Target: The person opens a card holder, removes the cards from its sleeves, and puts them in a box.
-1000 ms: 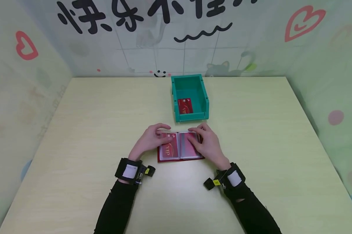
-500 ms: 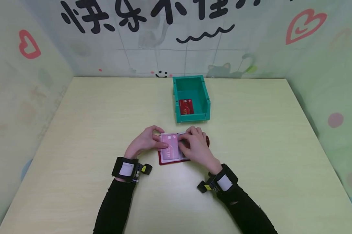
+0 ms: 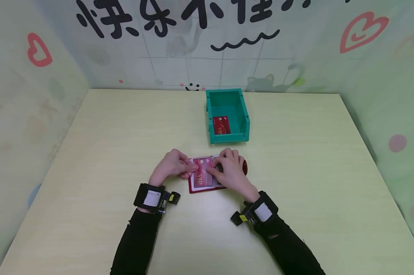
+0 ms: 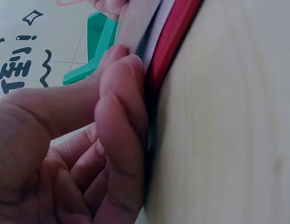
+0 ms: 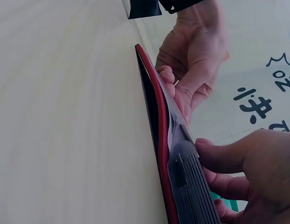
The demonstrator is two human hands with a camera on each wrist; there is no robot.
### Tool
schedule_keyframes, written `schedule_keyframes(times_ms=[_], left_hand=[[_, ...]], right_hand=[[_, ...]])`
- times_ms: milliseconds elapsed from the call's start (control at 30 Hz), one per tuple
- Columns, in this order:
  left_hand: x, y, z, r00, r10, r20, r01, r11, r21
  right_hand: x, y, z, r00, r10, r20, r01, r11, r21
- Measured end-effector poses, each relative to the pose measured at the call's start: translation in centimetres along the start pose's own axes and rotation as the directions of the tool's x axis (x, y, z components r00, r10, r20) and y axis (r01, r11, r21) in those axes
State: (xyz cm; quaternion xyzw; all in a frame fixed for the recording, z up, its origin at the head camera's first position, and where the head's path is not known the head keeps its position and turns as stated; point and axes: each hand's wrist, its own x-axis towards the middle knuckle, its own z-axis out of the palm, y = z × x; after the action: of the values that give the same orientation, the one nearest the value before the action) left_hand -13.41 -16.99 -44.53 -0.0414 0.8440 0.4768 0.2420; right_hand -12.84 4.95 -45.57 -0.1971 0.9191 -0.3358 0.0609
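A red card holder (image 3: pixel 191 190) with clear plastic sleeves lies unfolded on the table. Under the sleeve on its left page shows a red VIP card (image 3: pixel 202 177). My left hand (image 3: pixel 174 165) pinches that page's left edge between thumb and fingers; in the left wrist view the fingertips (image 4: pixel 130 70) meet on the clear sleeve. Over the holder's right half, my right hand (image 3: pixel 232 170) holds the sleeves near the spine, covering most of that side. The right wrist view shows the right thumb (image 5: pixel 219 154) against the stacked sleeves (image 5: pixel 196 186), above the red cover.
Just beyond the card holder stands a teal open-front bin (image 3: pixel 241 118). Another red VIP card (image 3: pixel 221 125) lies in the bin's left front part. Printed panels (image 3: pixel 159 68) border the pale wooden table (image 3: pixel 141 122) at the back and both sides.
My right hand has shifted left from the right page toward the spine, turning a sleeve leftward. The left thumb and fingers have closed in on the left page's edge.
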Motion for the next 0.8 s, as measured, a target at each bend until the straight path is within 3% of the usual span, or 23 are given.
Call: schedule_keyframes(times_ms=[233, 800], left_hand=[[0.0, 0.2, 0.0, 1.000, 0.017, 0.026, -0.017, 1.000, -0.008], [-0.5, 0.2, 0.1, 0.999, 0.014, 0.040, -0.015, 0.999, 0.031]], right_hand=[[0.3, 0.2, -0.2, 0.999, 0.040, -0.008, -0.040, 0.996, 0.078], [-0.4, 1.7, -2.2, 0.994, 0.096, 0.049, -0.101, 0.987, 0.125]])
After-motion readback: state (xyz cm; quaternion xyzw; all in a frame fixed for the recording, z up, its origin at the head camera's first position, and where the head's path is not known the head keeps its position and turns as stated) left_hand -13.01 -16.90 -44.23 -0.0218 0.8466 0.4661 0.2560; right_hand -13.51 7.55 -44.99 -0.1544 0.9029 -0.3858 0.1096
